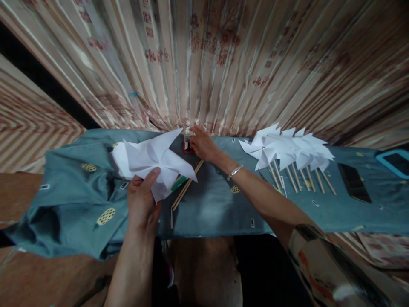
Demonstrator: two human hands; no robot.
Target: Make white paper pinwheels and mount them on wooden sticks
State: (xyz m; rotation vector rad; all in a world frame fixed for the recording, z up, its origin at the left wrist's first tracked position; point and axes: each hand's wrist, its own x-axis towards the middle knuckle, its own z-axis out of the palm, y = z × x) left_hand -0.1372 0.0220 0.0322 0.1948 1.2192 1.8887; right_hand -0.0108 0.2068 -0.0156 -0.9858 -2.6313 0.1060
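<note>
My left hand (143, 198) pinches a white paper pinwheel (161, 162) near its middle, thumb on top. Folded blades spread out beyond the fingers, and no stick is seen on it. My right hand (203, 143) reaches to a small red box (188, 147) at the back of the table, fingers bent down over its edge. Whether those fingers hold anything is hidden. Just right of the held pinwheel lie a few thin wooden sticks (185, 189) and a green item (178, 182), partly covered by the paper. Further white paper (120, 160) lies behind the pinwheel on the left.
Several white pinwheels on sticks (286, 149) lie overlapping in a row at the right. Beyond them are a dark phone (354, 182) and a blue-framed device (394, 162). A teal patterned cloth (217, 213) covers the narrow table; a pleated curtain (204, 64) hangs behind it.
</note>
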